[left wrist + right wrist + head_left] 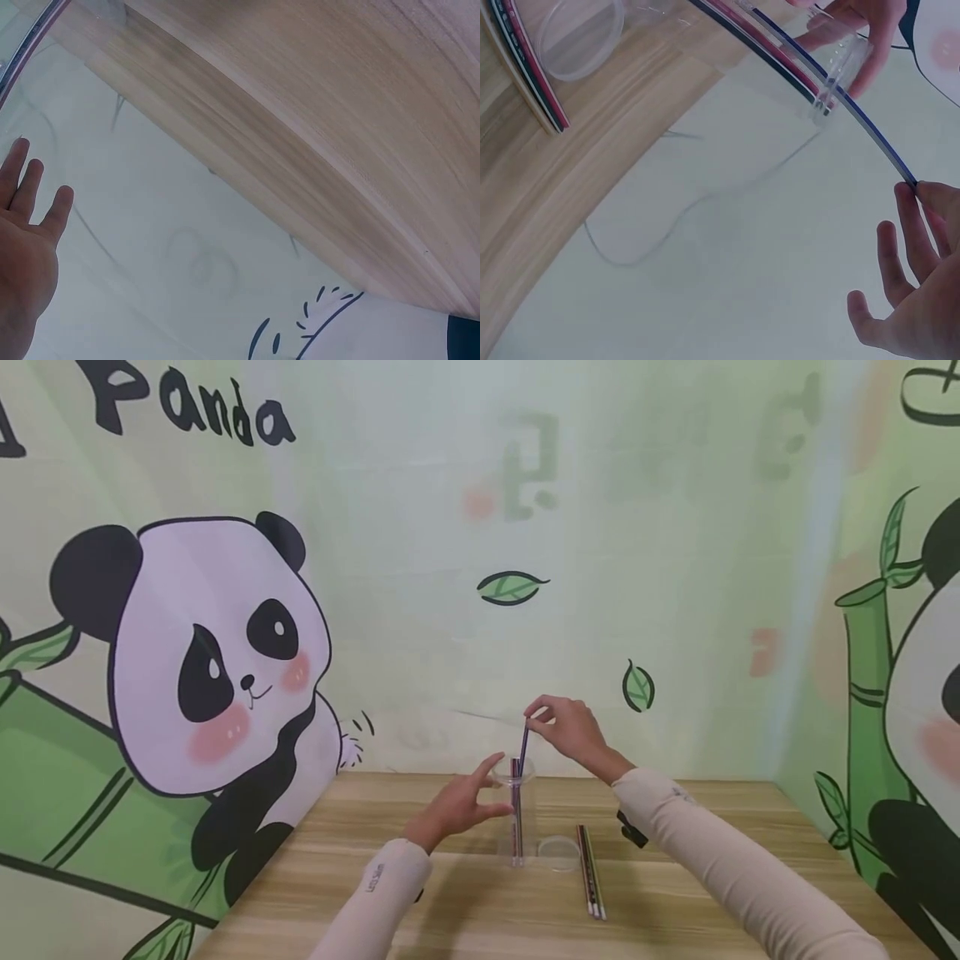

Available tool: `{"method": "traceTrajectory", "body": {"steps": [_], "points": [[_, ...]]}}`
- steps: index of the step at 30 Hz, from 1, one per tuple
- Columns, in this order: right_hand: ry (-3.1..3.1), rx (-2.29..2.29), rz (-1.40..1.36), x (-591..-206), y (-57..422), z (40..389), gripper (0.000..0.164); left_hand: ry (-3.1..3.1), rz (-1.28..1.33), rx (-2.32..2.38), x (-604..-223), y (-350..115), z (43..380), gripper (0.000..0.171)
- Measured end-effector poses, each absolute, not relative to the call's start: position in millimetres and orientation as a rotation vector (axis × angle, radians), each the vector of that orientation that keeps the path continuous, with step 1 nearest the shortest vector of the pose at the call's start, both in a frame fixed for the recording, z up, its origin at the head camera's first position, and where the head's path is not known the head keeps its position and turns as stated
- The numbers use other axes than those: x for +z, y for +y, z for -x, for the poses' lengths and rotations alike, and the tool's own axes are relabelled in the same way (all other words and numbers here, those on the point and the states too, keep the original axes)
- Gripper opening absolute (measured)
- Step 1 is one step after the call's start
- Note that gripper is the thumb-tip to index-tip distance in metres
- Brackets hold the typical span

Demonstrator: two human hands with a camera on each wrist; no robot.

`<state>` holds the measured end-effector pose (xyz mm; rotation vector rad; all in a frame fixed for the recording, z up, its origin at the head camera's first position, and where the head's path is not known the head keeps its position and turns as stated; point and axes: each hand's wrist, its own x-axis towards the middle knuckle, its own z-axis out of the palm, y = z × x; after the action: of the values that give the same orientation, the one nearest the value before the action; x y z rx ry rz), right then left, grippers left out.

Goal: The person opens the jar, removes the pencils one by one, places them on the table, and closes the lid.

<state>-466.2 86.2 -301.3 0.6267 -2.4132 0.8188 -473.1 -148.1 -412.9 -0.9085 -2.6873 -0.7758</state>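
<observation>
Right hand (573,727): fingertips pinch pencil (881,139), lower end inside clear cylinder (529,818) near far edge of surface (510,918) | Left hand (461,806): parted fingers hold cylinder | Step: apparently insertion | Next: likely lower, release

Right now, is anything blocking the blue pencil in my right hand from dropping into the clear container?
Nothing visible does. The blue pencil already reaches through the open mouth of the clear container, beside other pencils; the round lid lies on the table.
</observation>
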Motion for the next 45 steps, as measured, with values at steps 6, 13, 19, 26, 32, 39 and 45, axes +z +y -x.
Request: {"method": "traceTrajectory", "body": {"steps": [6,13,19,26,32,39,45], "points": [[-2.389,0.819,-0.619,-286,94,465,0.017,-2.696,0.919,-0.784,-412,-147,472,0.089],[-2.342,0.84,-0.595,-266,102,464,0.019,-2.688,0.924,-0.771,-410,-147,473,0.089],[-2.344,0.861,-0.563,-256,110,464,0.019,-2.694,0.93,-0.751,-415,-148,471,0.088],[-2.305,0.845,-0.534,-244,119,466,0.019,-2.712,0.884,-0.804,-417,-147,471,0.089],[-2.297,0.853,-0.518,-230,127,462,0.02,-2.729,0.86,-0.815,-414,-146,471,0.089],[-2.291,0.847,-0.491,-222,136,459,0.021,-2.722,0.874,-0.786,-413,-146,470,0.088],[-2.31,0.863,-0.454,-219,145,456,0.022,-2.7,0.898,-0.768,-414,-146,473,0.088]]}}
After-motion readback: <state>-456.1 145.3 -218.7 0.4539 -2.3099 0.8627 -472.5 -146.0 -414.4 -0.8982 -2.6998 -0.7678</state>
